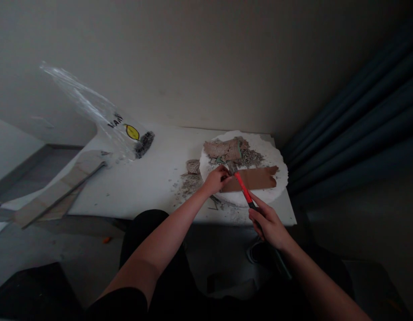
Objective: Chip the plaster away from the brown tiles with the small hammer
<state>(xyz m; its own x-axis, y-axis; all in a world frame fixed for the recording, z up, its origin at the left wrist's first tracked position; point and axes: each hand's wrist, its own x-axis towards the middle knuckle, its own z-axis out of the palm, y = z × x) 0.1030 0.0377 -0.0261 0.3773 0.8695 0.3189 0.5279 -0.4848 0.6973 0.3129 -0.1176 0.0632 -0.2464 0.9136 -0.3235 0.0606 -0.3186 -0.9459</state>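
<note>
My right hand [266, 223] is wrapped round the red and black handle of a hammer [243, 187], whose metal head is at the near-left end of a flat brown strip [256, 179]. Beside the hammer head, my left hand [218, 179] has its fingers pinched together low over that strip's left end; whatever they hold is too small to make out. The strip, jagged at its right end, lies on a rough-edged white round slab [278, 167]. Behind it on the slab are a textured brownish piece [223, 149] and a heap of grey-brown fragments [251, 157].
The white table [142, 187] stands against a wall, with crumbs [189, 185] scattered left of the slab. A clear plastic bag [106, 111] with dark contents stands farther left. Cardboard pieces [59, 191] overhang the table's left side. A dark curtain [360, 111] hangs at right.
</note>
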